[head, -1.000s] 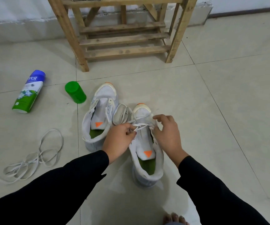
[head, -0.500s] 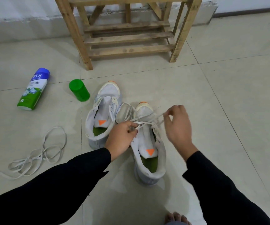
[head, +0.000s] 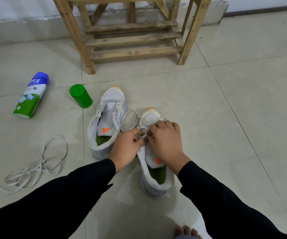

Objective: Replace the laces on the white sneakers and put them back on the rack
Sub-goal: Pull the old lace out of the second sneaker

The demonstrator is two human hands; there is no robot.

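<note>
Pale tiled floor across the whole view, meeting a white wall along the top. Against that wall, a wooden rack of low slatted shelves, well apart from the shoes. From the bottom corners, two black sleeves, the left sleeve and the right sleeve, converging toward the middle.

In the middle of the floor, both white sneakers just beside each other, toes toward the rack, green insoles and orange tongue marks showing. Far sneaker to the left and a little ahead, tongue lying open, no hand on it. Near sneaker to the right, closer to the person, under both hands.

Left hand at its inner edge, fingers curled, thumb and fingertips pinching the white lace. Right hand over the eyelets, knuckles up, fingers bent down onto the same lace and gripping it, the fingertips themselves hidden. Hands almost touching. Lace crossing the front of the near sneaker, with a slack loop spilling out between the two shoes.

Further left, a blue, white and green spray can on its side. Nearer the person, a loose lace in a tangle of loops. Between can and far sneaker, a green cap on its side. At the bottom edge, bare toes.
</note>
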